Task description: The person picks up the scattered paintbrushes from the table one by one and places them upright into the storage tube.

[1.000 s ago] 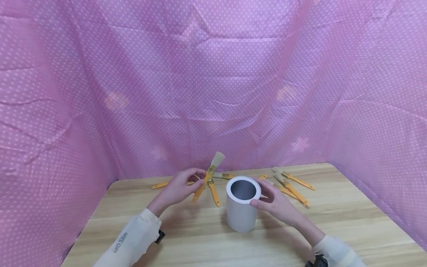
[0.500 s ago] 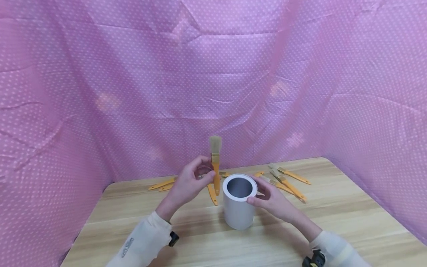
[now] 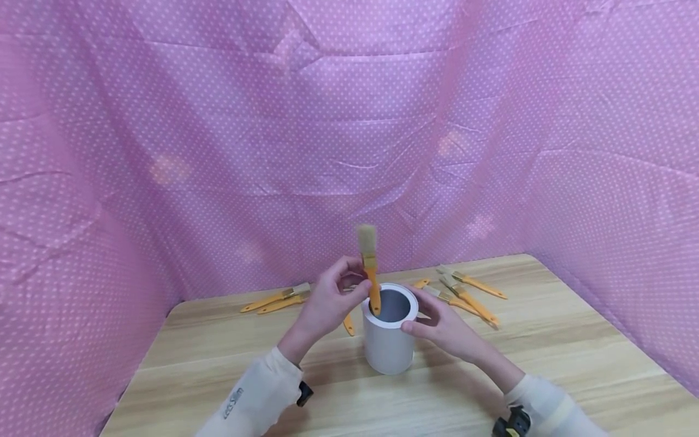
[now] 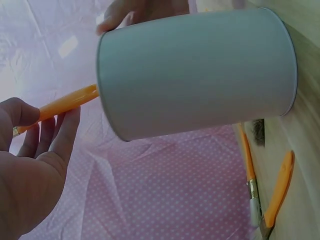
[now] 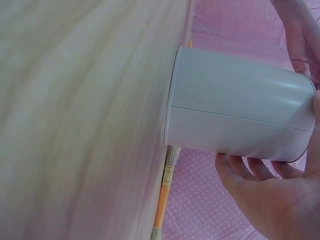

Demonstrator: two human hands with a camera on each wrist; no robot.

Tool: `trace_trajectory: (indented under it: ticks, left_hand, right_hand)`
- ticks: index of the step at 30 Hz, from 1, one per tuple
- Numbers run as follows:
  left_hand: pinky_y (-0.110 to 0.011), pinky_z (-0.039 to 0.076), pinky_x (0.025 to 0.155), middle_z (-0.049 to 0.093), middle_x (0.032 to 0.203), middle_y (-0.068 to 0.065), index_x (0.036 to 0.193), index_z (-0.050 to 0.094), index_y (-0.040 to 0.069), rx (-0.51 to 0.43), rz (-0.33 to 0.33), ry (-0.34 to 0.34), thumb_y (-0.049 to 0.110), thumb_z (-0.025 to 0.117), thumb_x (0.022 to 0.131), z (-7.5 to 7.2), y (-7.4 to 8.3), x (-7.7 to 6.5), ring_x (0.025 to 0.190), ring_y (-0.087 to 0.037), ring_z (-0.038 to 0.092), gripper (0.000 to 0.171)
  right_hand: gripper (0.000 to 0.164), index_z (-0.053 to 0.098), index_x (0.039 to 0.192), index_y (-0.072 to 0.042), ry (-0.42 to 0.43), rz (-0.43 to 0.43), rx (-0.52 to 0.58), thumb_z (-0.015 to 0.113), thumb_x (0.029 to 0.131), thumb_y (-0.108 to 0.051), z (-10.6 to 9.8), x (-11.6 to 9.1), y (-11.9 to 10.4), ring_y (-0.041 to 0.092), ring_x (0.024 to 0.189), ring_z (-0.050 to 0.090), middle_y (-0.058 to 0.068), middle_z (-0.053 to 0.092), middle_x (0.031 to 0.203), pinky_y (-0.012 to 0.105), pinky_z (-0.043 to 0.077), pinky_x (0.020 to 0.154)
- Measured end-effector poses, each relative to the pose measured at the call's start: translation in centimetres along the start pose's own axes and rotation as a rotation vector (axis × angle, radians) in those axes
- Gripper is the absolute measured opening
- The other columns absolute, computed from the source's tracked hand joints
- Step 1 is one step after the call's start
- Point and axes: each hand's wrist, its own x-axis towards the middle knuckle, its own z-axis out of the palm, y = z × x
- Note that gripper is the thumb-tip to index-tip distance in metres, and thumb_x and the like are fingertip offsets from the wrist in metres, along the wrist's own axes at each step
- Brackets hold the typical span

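Observation:
Between the thumb and fingers of my left hand is a paintbrush with an orange handle and pale bristles. It stands nearly upright, bristles up, and the handle's lower end is at the mouth of a white cylindrical container. In the left wrist view the handle tip meets the rim and its very end is hidden. My right hand grips the container's upper right side, thumb in front and fingers behind. The container stands upright on the table, its grey inside partly visible.
Several paintbrushes lie on the wooden table: a pair at the left, a group at the right, and others partly hidden behind the container. A pink dotted cloth hangs around the table's back and sides.
My left hand has moved right with the paintbrush, which has turned from slanted to nearly upright and come over the container's mouth. The right hand keeps its hold on the container.

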Motion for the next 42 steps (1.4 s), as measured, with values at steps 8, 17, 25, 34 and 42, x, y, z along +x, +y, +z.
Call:
trace_trajectory:
  ticks: [8,17,25,34,42]
  left_hand:
    - [-0.037,0.056,0.091,0.063,0.118,-0.006,0.123,0.062,0.010,0.026,-0.053,-0.008,0.018,0.072,0.097,0.7,-1.2,-0.3,0.108,-0.022,0.064,0.029]
    - [-0.033,0.055,0.091,0.062,0.119,-0.008,0.123,0.061,0.007,0.020,-0.058,-0.011,0.011,0.071,0.097,1.0,-1.8,-0.7,0.110,-0.023,0.064,0.028]
    - [-0.034,0.050,0.099,0.061,0.120,-0.015,0.125,0.059,0.004,-0.046,-0.040,0.002,0.007,0.072,0.096,0.5,-2.0,-0.8,0.115,-0.025,0.062,0.032]
    - [-0.041,0.051,0.099,0.064,0.119,-0.009,0.126,0.061,0.007,0.082,-0.051,0.020,0.018,0.069,0.100,-1.3,-3.0,-1.0,0.114,-0.021,0.061,0.030]
    - [-0.043,0.051,0.097,0.063,0.119,-0.001,0.124,0.063,0.011,0.323,-0.112,0.087,0.016,0.068,0.099,-4.7,-5.8,-1.4,0.111,-0.018,0.060,0.026]
  right_hand:
    - [0.071,0.039,0.157,-0.021,-0.006,0.017,0.000,0.074,0.095,-0.016,0.2,0.0,-0.3,0.034,0.140,0.042,0.003,0.045,0.153,0.050,0.042,0.107]
    - [0.071,0.039,0.157,-0.022,-0.012,0.009,-0.006,0.074,0.095,-0.015,0.2,0.0,-0.1,0.035,0.140,0.040,0.004,0.045,0.153,0.051,0.042,0.107]
    - [0.071,0.038,0.157,-0.021,-0.011,0.003,0.000,0.073,0.096,-0.015,0.1,-0.3,0.0,0.033,0.141,0.040,0.004,0.045,0.153,0.049,0.042,0.108]
    - [0.071,0.038,0.157,-0.016,0.008,0.030,0.000,0.073,0.096,-0.016,-0.1,-0.4,0.1,0.036,0.138,0.043,0.009,0.048,0.150,0.046,0.041,0.108]
    - [0.069,0.040,0.155,-0.014,0.004,0.025,-0.015,0.074,0.095,-0.016,-0.2,-0.1,-0.2,0.037,0.139,0.043,0.010,0.050,0.148,0.045,0.044,0.106]
